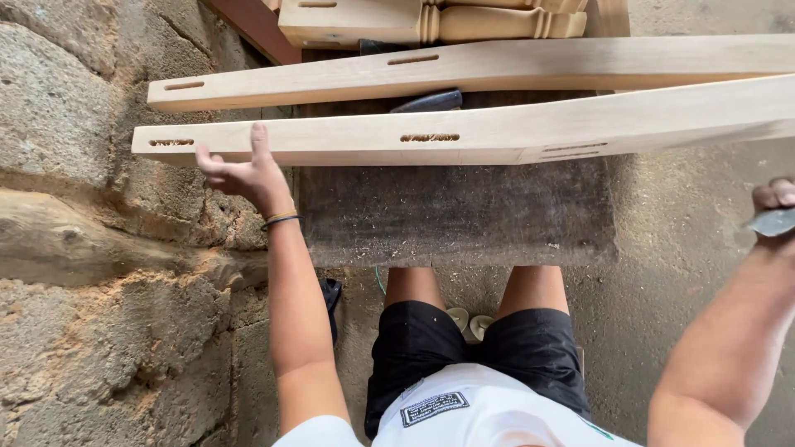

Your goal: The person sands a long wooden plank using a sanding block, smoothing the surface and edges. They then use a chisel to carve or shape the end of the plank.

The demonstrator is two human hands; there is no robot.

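Note:
My left hand [244, 172] rests on the near edge of a long pale wooden rail [497, 128], thumb up against its top face, close to the slot at its left end. The rail lies across a dark worn workbench [455, 215] and has a second slot at mid-length. A matching slotted rail [464, 70] lies just beyond it. My right hand [774, 199] is at the right frame edge, closed around a tool with a flat grey metal blade [774, 222]; the tool's handle is out of view.
A rough stone block wall [91, 248] fills the left side. Turned wooden legs [431, 23] are stacked at the bench's far end. A dark tool handle [431, 102] lies between the rails. Sawdust covers the concrete floor [679, 273].

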